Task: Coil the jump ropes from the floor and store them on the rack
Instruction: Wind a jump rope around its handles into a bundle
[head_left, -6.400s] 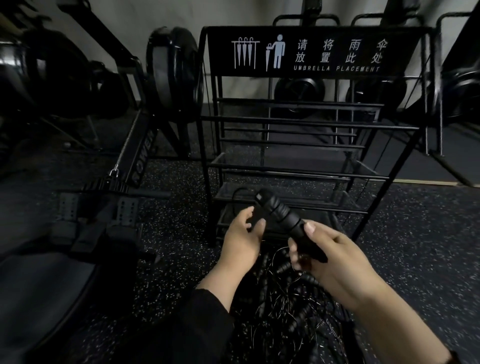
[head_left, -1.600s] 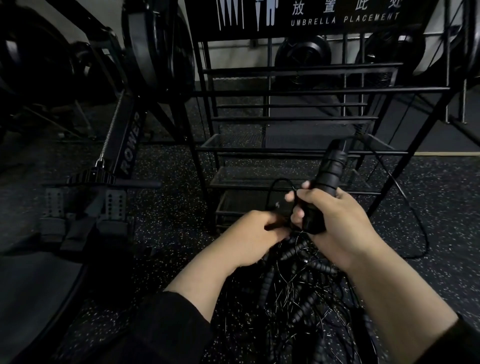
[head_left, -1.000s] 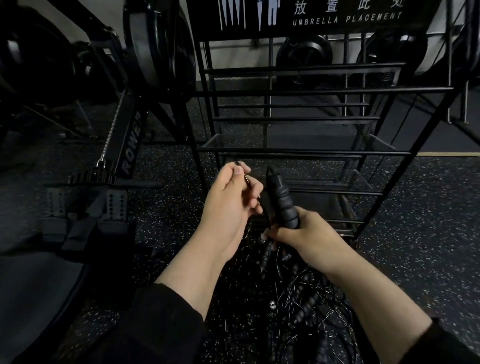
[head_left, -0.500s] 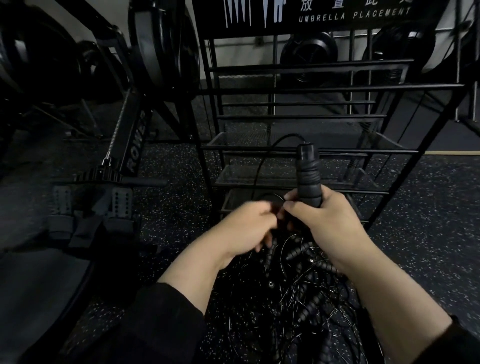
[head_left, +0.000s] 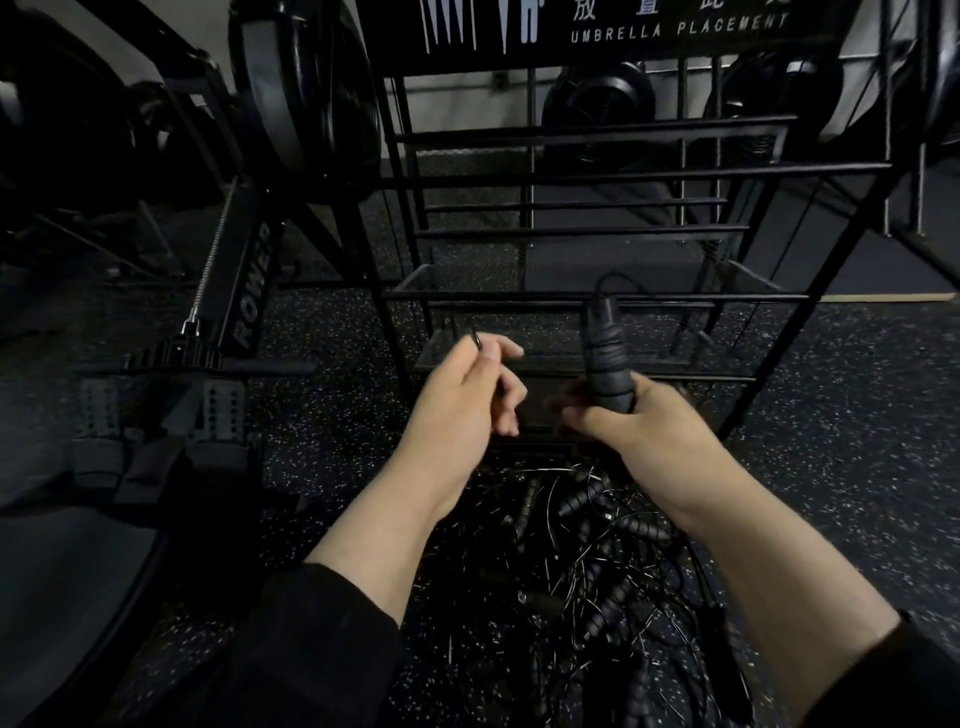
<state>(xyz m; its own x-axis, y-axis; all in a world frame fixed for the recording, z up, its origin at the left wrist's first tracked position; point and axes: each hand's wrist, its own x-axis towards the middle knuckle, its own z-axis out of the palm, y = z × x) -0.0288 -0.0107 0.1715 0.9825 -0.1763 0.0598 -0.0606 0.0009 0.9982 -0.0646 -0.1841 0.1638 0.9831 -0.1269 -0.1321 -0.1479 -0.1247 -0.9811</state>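
Head view: the right hand (head_left: 631, 431) is wrapped around the lower end of a black jump rope handle (head_left: 605, 358), its grip clamped on it so the handle stands nearly upright, with thin cord wound round its shaft and a small loop of cord rising from its top. The left hand (head_left: 462, 400) is just to the left of it, not touching, thumb and forefinger pinched together on a thin cord (head_left: 475, 339) whose end shows above the knuckles; the other fingers curl loosely. Both hands hover in front of the lower shelves of a black metal rack (head_left: 587, 171), whose top sign reads "UMBRELLA PLACEMENT". Below the forearms, near the viewer, a tangled pile of jump ropes (head_left: 587, 566) with ribbed black handles and thin cords lies on the speckled dark floor (head_left: 852, 415). At left stands a rowing machine (head_left: 244, 291) with footplates. Black sleeves cover both forearms near the bottom edge.
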